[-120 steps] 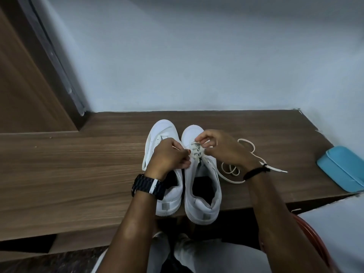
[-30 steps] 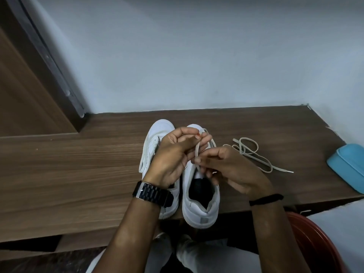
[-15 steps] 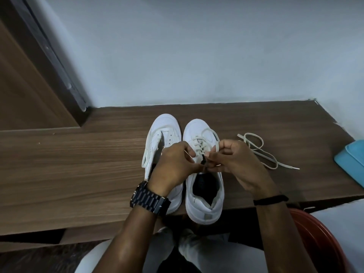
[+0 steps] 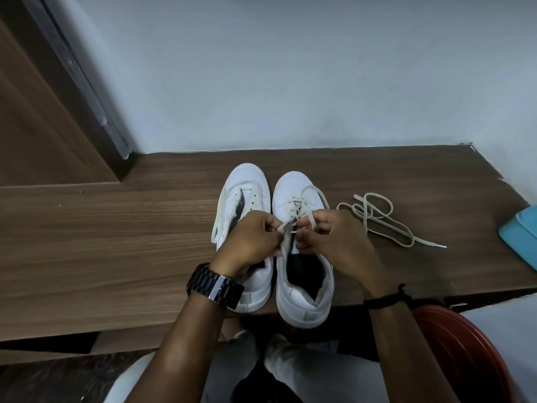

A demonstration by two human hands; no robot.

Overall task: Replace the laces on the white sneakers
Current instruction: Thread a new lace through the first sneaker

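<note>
Two white sneakers stand side by side on the wooden table, toes pointing away from me. The left sneaker has bare eyelets and its tongue is loose. The right sneaker carries a cream lace threaded through its front eyelets. My left hand pinches one lace end above the right sneaker's tongue. My right hand pinches the other strand just beside it, the fingertips of both hands almost touching. A second loose lace lies coiled on the table to the right.
A light blue box sits at the table's right edge. A red round object shows below the table at lower right. A wooden door panel stands at the left, and a pale wall rises behind the table.
My hands lifted the lace up a second ago, then came back down over the right sneaker's eyelets. The loose lace on the table has not moved.
</note>
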